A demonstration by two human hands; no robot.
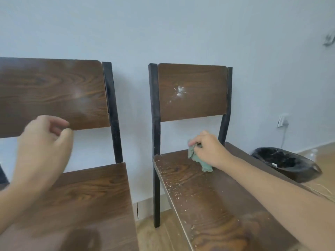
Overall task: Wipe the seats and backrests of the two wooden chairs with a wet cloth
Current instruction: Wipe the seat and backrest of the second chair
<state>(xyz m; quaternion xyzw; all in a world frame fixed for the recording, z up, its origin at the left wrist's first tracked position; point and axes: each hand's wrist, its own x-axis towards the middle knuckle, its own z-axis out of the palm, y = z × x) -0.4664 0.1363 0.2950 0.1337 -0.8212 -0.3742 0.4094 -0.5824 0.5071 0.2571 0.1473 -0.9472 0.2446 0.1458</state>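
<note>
This looks like a plain room indoors, a home or a simple waiting or office room; which one cannot be told. Two matching chairs [192,124] with dark wood-grain seats and black metal frames stand side by side against a bare pale blue-white wall [163,24]. The floor [154,236] is light wood-look planking, with a pale skirting board [150,205] along the wall's foot. A white plug [282,120] sits in a wall socket at right, its cord hanging down. On the floor near it stands a bin [286,163] lined with a black bag.
</note>
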